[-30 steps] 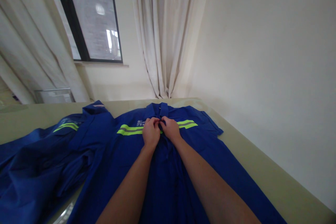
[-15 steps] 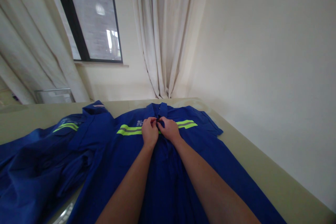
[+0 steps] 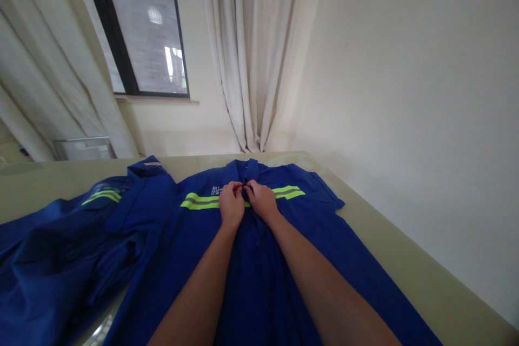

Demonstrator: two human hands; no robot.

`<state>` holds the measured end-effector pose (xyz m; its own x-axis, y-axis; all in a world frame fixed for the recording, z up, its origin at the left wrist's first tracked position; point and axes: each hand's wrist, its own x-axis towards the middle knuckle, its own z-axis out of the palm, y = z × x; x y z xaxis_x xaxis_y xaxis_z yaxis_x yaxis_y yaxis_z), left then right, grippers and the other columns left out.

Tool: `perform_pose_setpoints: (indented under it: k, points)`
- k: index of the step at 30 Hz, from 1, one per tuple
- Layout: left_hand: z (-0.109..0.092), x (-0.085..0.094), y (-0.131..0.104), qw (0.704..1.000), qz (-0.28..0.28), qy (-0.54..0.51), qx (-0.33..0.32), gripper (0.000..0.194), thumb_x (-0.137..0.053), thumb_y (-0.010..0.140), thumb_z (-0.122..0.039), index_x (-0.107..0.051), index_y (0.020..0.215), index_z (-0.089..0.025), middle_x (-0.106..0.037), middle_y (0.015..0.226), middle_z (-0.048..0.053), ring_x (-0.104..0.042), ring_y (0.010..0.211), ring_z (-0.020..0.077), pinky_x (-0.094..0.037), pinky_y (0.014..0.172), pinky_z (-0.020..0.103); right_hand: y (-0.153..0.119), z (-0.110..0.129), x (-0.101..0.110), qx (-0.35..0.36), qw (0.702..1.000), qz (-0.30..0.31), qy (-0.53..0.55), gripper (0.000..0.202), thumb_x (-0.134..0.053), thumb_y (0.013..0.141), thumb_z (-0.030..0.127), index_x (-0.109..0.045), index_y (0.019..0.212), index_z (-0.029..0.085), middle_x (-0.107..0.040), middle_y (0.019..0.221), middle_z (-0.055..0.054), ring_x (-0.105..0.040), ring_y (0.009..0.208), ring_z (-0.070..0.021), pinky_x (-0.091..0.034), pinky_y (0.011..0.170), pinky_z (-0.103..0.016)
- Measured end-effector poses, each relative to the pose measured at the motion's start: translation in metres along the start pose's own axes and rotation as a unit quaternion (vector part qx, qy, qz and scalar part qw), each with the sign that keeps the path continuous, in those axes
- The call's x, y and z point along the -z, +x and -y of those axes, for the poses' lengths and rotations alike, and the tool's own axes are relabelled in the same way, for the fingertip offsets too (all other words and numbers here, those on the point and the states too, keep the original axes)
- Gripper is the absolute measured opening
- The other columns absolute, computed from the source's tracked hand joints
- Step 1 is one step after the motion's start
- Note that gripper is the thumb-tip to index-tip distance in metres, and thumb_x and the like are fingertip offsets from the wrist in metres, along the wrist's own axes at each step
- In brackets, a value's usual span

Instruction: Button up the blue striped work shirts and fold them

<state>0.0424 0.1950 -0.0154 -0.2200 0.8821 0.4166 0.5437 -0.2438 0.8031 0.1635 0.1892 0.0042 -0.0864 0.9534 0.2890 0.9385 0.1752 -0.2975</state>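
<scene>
A blue work jacket (image 3: 194, 232) with a yellow-green reflective chest stripe lies spread out, its collar toward the far edge. On its front placket, just below the collar, my left hand (image 3: 232, 203) pinches the cloth. My right hand (image 3: 261, 198) pinches the placket right beside it, the fingertips of both hands nearly touching. Whatever small part sits between the fingers, such as a button, is hidden. White lettering shows on the chest, left of my left hand.
A second blue garment (image 3: 48, 265) lies crumpled at the left. Both rest on a pale green surface (image 3: 405, 232). A white wall (image 3: 425, 92) borders it on the right. Curtains (image 3: 251, 54) and a window (image 3: 146, 21) are behind.
The fingers of both hands have shifted very slightly at the placket, and the right fingertips sit closer to the left ones. The garments lie as before.
</scene>
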Motion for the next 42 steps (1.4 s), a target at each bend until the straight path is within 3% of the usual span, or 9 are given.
perform_pose_setpoints:
  k: [30, 42]
  points:
    - [0.0032, -0.003, -0.001, 0.999, 0.005, -0.047, -0.024, 0.014, -0.057, 0.089, -0.016, -0.07, 0.093, -0.021, -0.07, 0.089, 0.004, -0.066, 0.081, 0.0195, -0.053, 0.08, 0.032, -0.0012, -0.0017, 0.003, -0.01, 0.999, -0.036, -0.002, 0.026, -0.047, 0.103, 0.04, -0.069, 0.106, 0.026, -0.077, 0.093, -0.005, -0.072, 0.087, -0.0212, -0.041, 0.069, -0.026]
    - [-0.0004, -0.0028, -0.0026, 0.999, -0.02, 0.004, -0.027, 0.022, -0.052, 0.089, -0.016, -0.071, 0.1, -0.017, -0.07, 0.101, 0.012, -0.067, 0.091, 0.0253, -0.053, 0.089, 0.04, -0.0002, -0.0012, 0.0007, 0.023, 1.0, -0.012, 0.01, 0.027, -0.046, 0.104, 0.041, -0.067, 0.114, 0.027, -0.078, 0.103, -0.004, -0.072, 0.094, -0.0206, -0.043, 0.076, -0.026]
